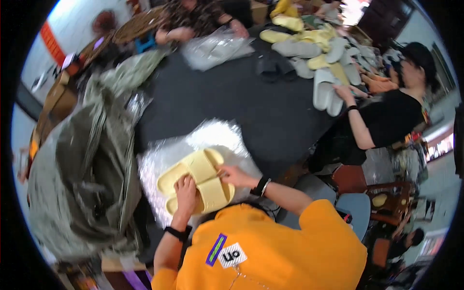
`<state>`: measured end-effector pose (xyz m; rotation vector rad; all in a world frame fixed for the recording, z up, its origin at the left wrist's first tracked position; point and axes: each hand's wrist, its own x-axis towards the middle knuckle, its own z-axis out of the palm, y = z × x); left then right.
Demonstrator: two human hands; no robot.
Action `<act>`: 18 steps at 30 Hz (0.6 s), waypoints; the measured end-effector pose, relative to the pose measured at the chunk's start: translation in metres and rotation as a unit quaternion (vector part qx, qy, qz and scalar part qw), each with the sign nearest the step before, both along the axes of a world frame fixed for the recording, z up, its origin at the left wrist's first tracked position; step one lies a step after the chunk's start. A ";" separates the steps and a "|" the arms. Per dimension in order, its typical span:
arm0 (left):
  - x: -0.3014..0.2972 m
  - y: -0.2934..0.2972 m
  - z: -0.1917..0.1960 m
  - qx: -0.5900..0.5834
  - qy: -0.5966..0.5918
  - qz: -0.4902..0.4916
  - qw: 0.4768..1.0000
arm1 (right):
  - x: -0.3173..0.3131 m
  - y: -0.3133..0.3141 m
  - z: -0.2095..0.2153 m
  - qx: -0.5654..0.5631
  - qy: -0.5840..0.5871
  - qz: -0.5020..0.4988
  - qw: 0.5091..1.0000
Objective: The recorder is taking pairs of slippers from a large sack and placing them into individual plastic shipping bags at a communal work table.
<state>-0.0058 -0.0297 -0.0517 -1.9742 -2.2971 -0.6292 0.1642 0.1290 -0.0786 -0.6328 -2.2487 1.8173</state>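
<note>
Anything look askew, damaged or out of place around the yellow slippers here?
Nothing stands out. The pair of yellow slippers lies side by side on a clear plastic bag on the black table, with the left hand and right hand resting on them. No visible damage.

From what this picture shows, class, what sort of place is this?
Probably a packing workshop: both hands press a pair of yellow slippers onto a clear plastic bag, more slippers are heaped on the black table, and others work around it.
</note>
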 end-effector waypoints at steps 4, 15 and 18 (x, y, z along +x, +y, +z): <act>0.001 0.007 0.017 -0.014 -0.114 -0.042 0.992 | 0.014 0.011 0.038 0.009 -0.036 -0.036 0.999; -0.027 -0.025 -0.045 -0.088 -0.093 0.064 0.990 | 0.080 0.121 0.087 -0.058 0.031 -0.110 0.992; -0.021 -0.027 -0.046 -0.095 -0.057 0.060 0.992 | 0.098 0.162 0.107 -0.038 0.124 -0.219 0.967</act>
